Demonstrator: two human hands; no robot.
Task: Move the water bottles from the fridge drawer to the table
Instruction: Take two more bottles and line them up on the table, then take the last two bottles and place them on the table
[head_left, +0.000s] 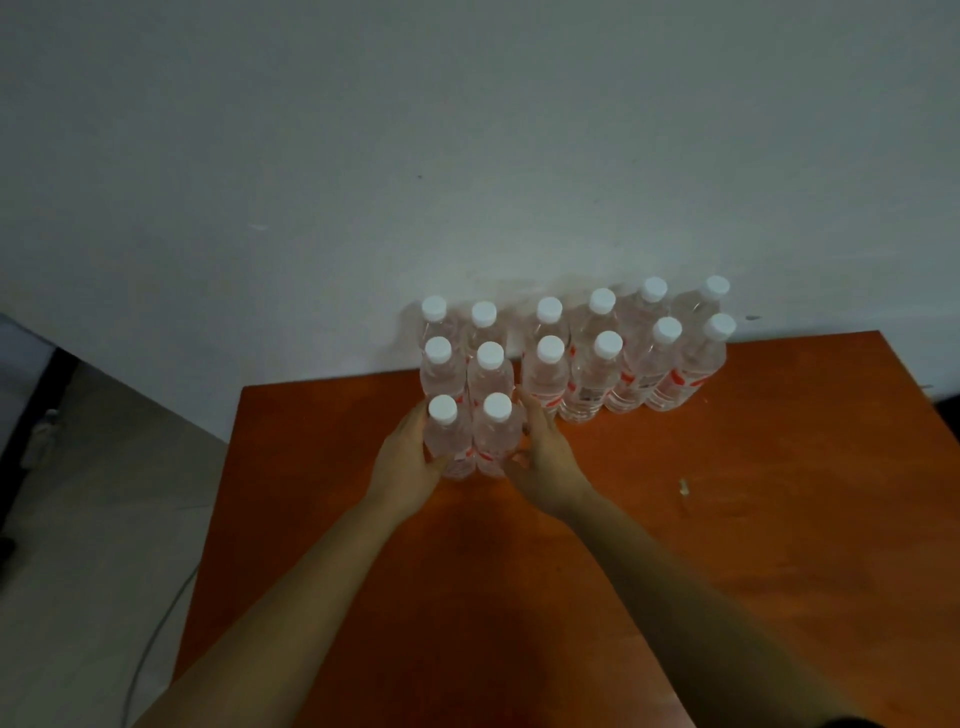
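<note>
Clear plastic fills both grips: the left hand (408, 460) curls round the body of the near-left bottle (445, 441) from its left side, and the right hand (543, 460) curls round the near-right bottle (497, 439) from its right side. The two white-capped bottles stand upright, pressed together between the palms. Holding each low on the body, one to a hand, looks like a way to bring a pair at once and set both down without tipping either. Their bases sit at or just above the worktop (727, 545); whether they have touched down I cannot tell. They are lined up just in front of the standing block (545, 376) of twelve bottles, which runs in two rows of six along the far edge, close under the pale wall (363, 156). The pair in hand begins a third, nearer row at the block's left end, in line with its two leftmost columns, and such tight packing probably saves room for later pairs. A small pale scrap (684, 487) lies on the orange-brown worktop to the right, well apart from the bottles. Left of the worktop the floor (104, 493) shows, with a thin cable (153, 623) trailing across it. No fridge drawer is in view, so how many bottles remain to fetch cannot be judged.
</note>
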